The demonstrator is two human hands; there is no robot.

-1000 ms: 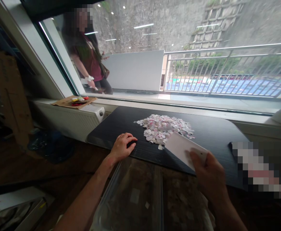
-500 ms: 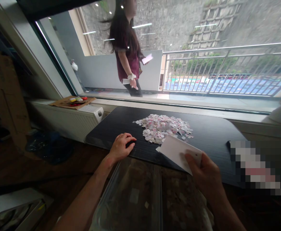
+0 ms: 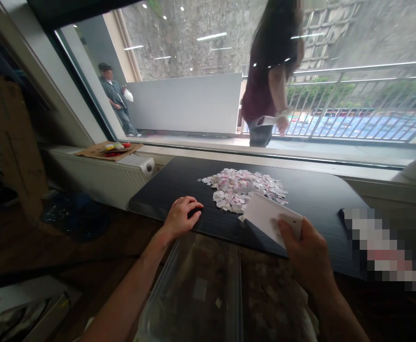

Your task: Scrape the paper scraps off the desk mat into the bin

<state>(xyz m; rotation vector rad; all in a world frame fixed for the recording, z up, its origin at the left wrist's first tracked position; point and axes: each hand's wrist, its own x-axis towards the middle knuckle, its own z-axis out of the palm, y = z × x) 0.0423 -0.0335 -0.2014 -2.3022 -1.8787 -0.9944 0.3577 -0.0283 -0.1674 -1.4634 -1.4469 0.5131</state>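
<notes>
A loose heap of small pale pink and white paper pieces (image 3: 247, 187) lies on the dark tabletop (image 3: 307, 190). My right hand (image 3: 307, 247) grips a flat white card-like plate (image 3: 270, 216) with a small hole, thumb on top. The plate slants over the table, its far edge beside the heap's near side, and a small pale scrap (image 3: 241, 218) shows at its left corner. My left hand (image 3: 183, 216) rests at the near edge of the table, left of the heap, thumb apart from the slightly bent fingers and nothing in it.
Below the table edge stands a clear plastic bin (image 3: 193, 294) with a few scraps in it. A white radiator (image 3: 122, 175) is at the left, carrying cardboard with small items. Behind the glass are two people (image 3: 268, 80). A pixelated object (image 3: 379, 247) lies at right.
My right hand and the white plate have shifted slightly right and up toward the heap. My left hand stays put. Outside, one person has walked right and another has come into view at left.
</notes>
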